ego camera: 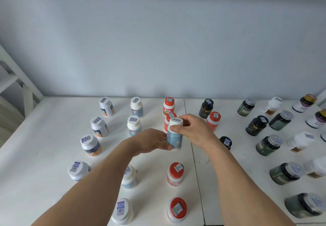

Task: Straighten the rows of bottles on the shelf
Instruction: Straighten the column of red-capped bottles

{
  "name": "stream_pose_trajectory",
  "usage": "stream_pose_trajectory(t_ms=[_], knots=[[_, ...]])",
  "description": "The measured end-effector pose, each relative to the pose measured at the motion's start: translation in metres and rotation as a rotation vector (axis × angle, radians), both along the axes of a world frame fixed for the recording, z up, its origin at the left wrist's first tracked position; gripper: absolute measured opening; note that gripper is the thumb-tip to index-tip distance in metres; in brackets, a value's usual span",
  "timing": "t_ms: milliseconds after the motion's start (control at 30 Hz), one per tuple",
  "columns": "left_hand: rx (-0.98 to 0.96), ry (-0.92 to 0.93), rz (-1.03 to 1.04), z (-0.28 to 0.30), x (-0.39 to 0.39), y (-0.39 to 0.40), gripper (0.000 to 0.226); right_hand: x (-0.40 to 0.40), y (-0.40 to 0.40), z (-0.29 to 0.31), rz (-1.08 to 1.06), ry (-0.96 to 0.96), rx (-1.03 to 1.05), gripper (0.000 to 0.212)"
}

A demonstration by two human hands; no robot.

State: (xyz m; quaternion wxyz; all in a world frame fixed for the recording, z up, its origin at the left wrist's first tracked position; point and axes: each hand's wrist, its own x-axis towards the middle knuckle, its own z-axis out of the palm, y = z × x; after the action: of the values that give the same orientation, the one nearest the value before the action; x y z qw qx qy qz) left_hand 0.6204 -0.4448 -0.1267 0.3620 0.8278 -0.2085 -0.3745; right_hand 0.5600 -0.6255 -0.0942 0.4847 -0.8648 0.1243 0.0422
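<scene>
blue bottle centre frame, white cap, contents unseen | left hand grip closed on its base, right hand on its neck | cap stickers carry codes, text unreadable | red bottles at 6 o'clock, dark bottles at 3 | white shelf, grey wall

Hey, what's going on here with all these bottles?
A person is tidying rows of supplement bottles on a white shelf. Both hands hold one white-capped blue-label bottle: the left hand at its base, the right hand near its cap. It sits in the orange-capped bottles' column, beside the blue-label column.
</scene>
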Motion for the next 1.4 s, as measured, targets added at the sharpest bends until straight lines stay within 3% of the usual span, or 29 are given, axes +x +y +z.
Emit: stream_pose_trajectory(t_ms=[200,367,667,933,1100,1400], knots=[[0.118,-0.196,-0.048,0.001,-0.005,-0.003,0.05,-0.003,0.003,-0.004,0.063,0.027,0.007,0.043],[0.403,-0.668,-0.146,0.004,-0.011,0.001,0.048,-0.004,0.003,-0.014,0.077,0.055,-0.022,0.049],[0.417,-1.044,-0.087,-0.011,-0.016,0.034,0.032,-0.002,0.02,-0.028,0.121,0.041,-0.068,0.054],[0.368,-1.233,-0.042,-0.014,-0.011,0.074,0.014,-0.001,0.061,-0.027,0.111,0.039,-0.124,0.052],[0.316,-1.179,-0.054,-0.015,-0.003,0.103,0.03,-0.002,0.093,-0.028,0.068,0.044,-0.114,0.044],[0.236,-1.181,-0.124,-0.021,0.006,0.138,0.033,0.001,0.138,-0.046,-0.033,0.022,0.009,0.033]])
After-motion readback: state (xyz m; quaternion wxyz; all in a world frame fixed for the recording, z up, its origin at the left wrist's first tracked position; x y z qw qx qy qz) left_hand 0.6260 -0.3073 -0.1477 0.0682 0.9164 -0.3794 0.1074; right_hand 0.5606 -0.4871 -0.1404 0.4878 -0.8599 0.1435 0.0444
